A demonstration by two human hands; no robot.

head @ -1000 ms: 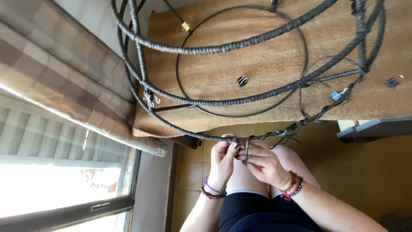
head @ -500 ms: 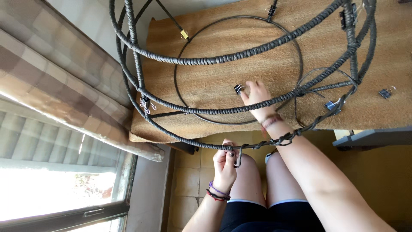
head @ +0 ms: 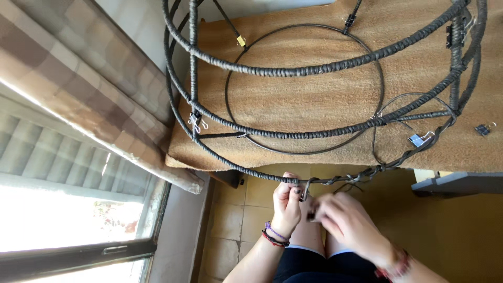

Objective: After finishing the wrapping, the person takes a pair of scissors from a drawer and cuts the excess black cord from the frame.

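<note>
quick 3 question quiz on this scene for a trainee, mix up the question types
1. True or false: the left hand grips the lowest hoop of the wrapped wire frame.
2. Multiple choice: what covers the table under the frame? A) a brown woven mat B) a glass sheet C) newspaper
3. Fill in: a loose black binder clip lies on the mat near the picture's ____ edge.

Key
1. True. It pinches the hoop at the table's near edge; the right hand is blurred just beside it, holding something small and dark.
2. A
3. right
</note>
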